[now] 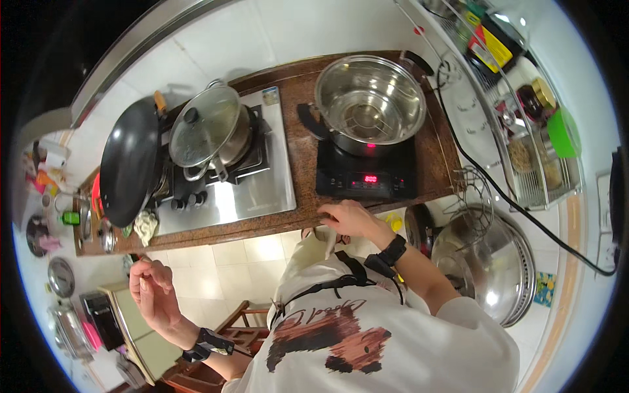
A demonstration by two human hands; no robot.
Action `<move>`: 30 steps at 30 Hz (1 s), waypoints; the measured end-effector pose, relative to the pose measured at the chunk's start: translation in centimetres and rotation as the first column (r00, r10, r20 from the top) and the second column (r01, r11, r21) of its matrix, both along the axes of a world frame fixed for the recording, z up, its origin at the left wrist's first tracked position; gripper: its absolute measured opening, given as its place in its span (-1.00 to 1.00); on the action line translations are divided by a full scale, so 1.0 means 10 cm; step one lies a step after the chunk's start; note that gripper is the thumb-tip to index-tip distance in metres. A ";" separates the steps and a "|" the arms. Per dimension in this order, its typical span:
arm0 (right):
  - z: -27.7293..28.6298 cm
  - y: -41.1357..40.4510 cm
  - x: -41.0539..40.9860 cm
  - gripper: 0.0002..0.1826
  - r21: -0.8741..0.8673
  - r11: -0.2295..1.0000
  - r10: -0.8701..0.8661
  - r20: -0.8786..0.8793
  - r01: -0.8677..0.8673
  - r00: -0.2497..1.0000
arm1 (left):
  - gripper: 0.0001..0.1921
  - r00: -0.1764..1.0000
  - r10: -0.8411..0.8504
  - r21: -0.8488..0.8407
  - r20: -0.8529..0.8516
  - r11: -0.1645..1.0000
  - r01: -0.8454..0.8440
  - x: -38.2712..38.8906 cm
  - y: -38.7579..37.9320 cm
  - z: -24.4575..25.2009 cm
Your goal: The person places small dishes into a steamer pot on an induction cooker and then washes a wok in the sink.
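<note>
My left hand [155, 294] is raised beyond the left part of the counter, fingers curled; whether something small is between them I cannot tell. My right hand [351, 217] is at the counter's front edge, just below the induction cooktop [366, 181], fingers loosely bent and nothing visible in them. On the lit cooktop stands a wide stainless steel pot [371, 98], without a lid, a round rack at its bottom. Left of it, a steel pot with a glass lid [206, 128] sits on the gas stove [268, 196]. A black wok [130, 162] leans tilted at the stove's left side.
A wire shelf [533, 191] with jars and bottles hangs at the right, a black power cord [481, 172] beside it. Below are a wire rack [474, 206] and a large steel lid [491, 270]. A crumpled cloth [145, 227] lies by the stove; a wooden chair [241, 334] stands behind.
</note>
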State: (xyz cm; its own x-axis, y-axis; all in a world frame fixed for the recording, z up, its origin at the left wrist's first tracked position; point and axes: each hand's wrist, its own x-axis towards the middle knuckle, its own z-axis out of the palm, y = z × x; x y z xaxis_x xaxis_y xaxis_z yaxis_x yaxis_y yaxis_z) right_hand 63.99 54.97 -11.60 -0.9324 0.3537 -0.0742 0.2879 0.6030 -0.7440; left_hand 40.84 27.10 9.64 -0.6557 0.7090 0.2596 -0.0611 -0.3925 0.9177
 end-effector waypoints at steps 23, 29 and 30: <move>0.17 -1.76 -2.83 -0.66 -0.404 0.764 0.606 0.183 -0.503 0.774 | -0.75 0.854 0.511 0.143 0.095 0.842 -0.520 -1.21 -2.69 0.20; 0.16 -2.89 -4.04 -0.66 -0.374 0.664 0.743 0.232 -0.647 0.628 | -0.80 0.693 0.695 0.310 0.193 0.627 -0.715 -1.53 -3.91 0.15; 0.19 -3.11 -4.24 -0.66 -0.371 0.634 0.771 0.231 -0.679 0.593 | -0.82 0.657 0.718 0.331 0.230 0.578 -0.746 -1.57 -4.11 0.15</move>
